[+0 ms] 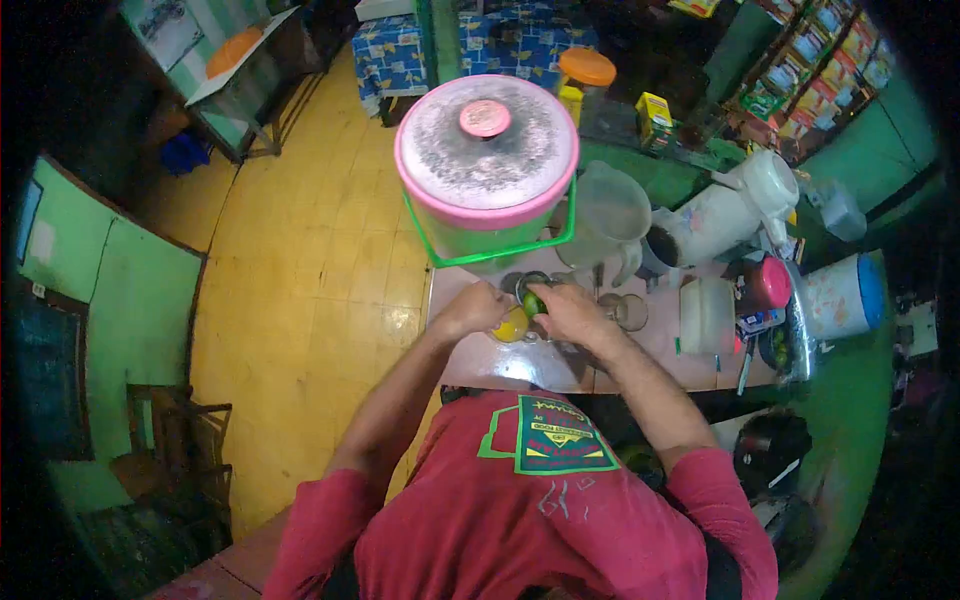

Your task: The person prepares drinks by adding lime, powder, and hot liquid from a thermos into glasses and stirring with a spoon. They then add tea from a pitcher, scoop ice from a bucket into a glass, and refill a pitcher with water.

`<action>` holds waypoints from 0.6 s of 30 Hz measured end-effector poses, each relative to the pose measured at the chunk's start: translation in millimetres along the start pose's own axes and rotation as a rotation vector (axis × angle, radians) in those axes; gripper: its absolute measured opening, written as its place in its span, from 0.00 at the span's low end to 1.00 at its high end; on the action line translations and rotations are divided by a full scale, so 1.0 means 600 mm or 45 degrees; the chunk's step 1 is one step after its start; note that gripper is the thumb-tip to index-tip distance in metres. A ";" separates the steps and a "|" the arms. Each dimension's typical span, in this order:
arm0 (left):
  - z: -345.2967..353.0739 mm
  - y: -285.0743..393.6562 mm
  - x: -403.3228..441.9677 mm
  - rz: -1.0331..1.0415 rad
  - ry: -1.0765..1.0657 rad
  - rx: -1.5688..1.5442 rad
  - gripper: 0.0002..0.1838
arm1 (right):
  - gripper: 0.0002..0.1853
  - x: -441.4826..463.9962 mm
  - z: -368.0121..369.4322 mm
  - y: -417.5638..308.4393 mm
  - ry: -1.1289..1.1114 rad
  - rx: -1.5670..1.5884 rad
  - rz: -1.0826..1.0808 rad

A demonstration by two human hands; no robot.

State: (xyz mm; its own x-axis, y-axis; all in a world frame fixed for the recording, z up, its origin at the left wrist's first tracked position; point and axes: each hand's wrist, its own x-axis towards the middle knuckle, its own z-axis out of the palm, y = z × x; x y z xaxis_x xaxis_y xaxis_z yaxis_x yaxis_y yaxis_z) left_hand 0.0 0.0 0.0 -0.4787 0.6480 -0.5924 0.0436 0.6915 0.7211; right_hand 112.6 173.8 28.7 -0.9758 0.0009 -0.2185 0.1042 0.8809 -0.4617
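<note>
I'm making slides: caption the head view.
Right hand on a green item, left hand by a yellow item, near a tub.

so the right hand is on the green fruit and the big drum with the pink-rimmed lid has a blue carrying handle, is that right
Not quite: the carrying handle of the big drum is green, not blue, as the head view shows. The rest stands: its lid is pink-rimmed, and the right hand is on the green fruit.
</note>
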 end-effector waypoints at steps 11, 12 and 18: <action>-0.025 -0.034 0.001 0.355 0.211 0.295 0.22 | 0.17 0.058 0.028 -0.029 0.098 -0.289 -0.120; -0.018 -0.037 0.008 0.357 0.221 0.296 0.22 | 0.17 0.070 0.040 -0.019 -0.125 -0.274 0.060; -0.033 -0.026 -0.002 0.274 0.176 0.308 0.18 | 0.23 0.059 0.010 -0.052 -0.159 -0.354 0.075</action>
State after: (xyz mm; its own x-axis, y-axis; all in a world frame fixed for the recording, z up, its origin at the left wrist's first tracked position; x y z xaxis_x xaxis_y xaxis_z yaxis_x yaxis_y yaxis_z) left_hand -17.6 -17.8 -3.3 -0.5495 0.7490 -0.3701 0.3550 0.6103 0.7081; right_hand 75.9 143.6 30.4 -0.9367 0.0131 -0.3498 0.0867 0.9768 -0.1957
